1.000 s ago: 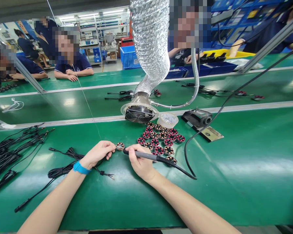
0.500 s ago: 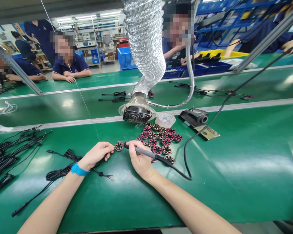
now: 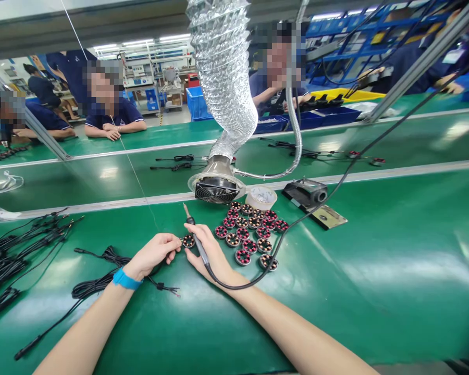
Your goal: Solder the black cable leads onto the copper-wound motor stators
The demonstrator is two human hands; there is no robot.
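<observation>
The fingertips of my left hand (image 3: 154, 253) are closed on the edge of a small round motor stator (image 3: 188, 241) with copper coils, just above the green bench. My right hand (image 3: 217, 263) is wrapped around a soldering iron (image 3: 200, 251). The iron's tip points up and away, beyond the stator and apart from it. My right thumb reaches close to the stator's near side; whether it touches cannot be made out. More stators (image 3: 243, 234), with red or copper coils, lie grouped right of my right hand. Under my left wrist runs a coiled black cable (image 3: 89, 284).
A fume extractor fan (image 3: 217, 190) hangs from a silver duct (image 3: 229, 67) above the stators. Near it are a tape roll (image 3: 261, 198) and an iron stand (image 3: 315, 200). Black cables (image 3: 8, 255) pile at left. The iron's cord (image 3: 305, 216) crosses the right side. Other people sit opposite.
The soldering iron's tip has left the stator and swung to point upward and away. My right hand has turned and shifted left. My left hand still grips the stator.
</observation>
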